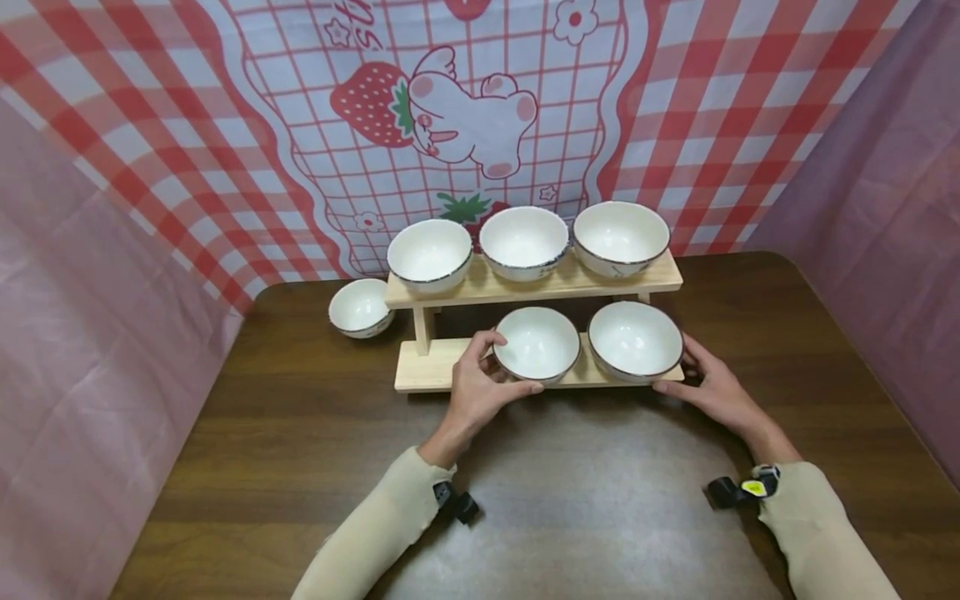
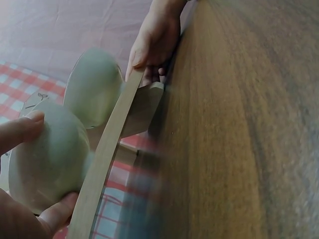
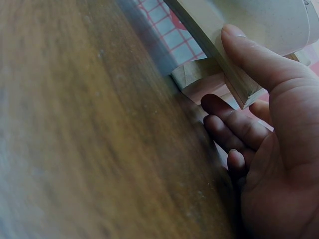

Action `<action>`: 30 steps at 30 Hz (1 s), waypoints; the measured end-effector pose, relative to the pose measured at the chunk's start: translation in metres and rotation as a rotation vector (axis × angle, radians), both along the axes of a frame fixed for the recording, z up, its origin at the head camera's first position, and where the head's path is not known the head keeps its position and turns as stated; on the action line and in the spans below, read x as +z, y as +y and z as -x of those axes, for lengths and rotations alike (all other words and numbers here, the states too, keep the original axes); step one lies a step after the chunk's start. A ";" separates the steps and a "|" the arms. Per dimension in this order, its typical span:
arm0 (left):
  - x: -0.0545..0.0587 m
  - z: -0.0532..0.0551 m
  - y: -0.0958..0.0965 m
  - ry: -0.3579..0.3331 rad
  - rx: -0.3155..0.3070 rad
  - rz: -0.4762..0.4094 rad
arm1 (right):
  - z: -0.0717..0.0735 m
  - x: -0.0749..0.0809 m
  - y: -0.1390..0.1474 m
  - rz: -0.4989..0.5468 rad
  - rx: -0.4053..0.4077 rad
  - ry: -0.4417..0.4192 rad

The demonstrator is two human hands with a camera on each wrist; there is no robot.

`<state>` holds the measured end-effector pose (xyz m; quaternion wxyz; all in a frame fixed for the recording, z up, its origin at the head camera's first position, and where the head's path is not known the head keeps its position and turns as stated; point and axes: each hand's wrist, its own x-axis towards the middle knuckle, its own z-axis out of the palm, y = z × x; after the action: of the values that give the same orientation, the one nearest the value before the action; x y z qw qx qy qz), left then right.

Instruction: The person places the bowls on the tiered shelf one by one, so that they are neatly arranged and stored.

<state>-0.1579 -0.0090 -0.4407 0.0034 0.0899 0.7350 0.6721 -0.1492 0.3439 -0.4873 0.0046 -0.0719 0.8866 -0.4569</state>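
On the lower plank of a two-tier wooden stand [image 1: 423, 372] sit two white bowls with dark rims. My left hand [image 1: 477, 390] grips the left one [image 1: 536, 343], a finger over its rim and the thumb low at its front, as the left wrist view also shows. Beside it is the right bowl [image 1: 636, 340]. At the stand's right end, my right hand [image 1: 717, 390] holds the lower plank [image 3: 227, 74]. Its thumb lies over the plank's edge by the bowl, and the other fingers curl below the plank's end; their exact contact is partly hidden.
Three more bowls line the upper plank: left [image 1: 430, 254], middle [image 1: 523, 240] and right [image 1: 621, 233]. A smaller bowl [image 1: 360, 308] stands on the brown table [image 1: 285, 467] left of the stand. Behind hangs a red-and-white checked cloth [image 1: 712, 125].
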 end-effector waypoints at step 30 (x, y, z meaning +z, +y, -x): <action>0.013 0.004 -0.021 0.076 -0.114 0.119 | -0.001 0.001 -0.001 -0.031 0.001 0.019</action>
<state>-0.1619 -0.0296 -0.4278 0.0193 0.1567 0.7670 0.6219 -0.1486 0.3425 -0.4859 -0.0022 -0.0767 0.8936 -0.4423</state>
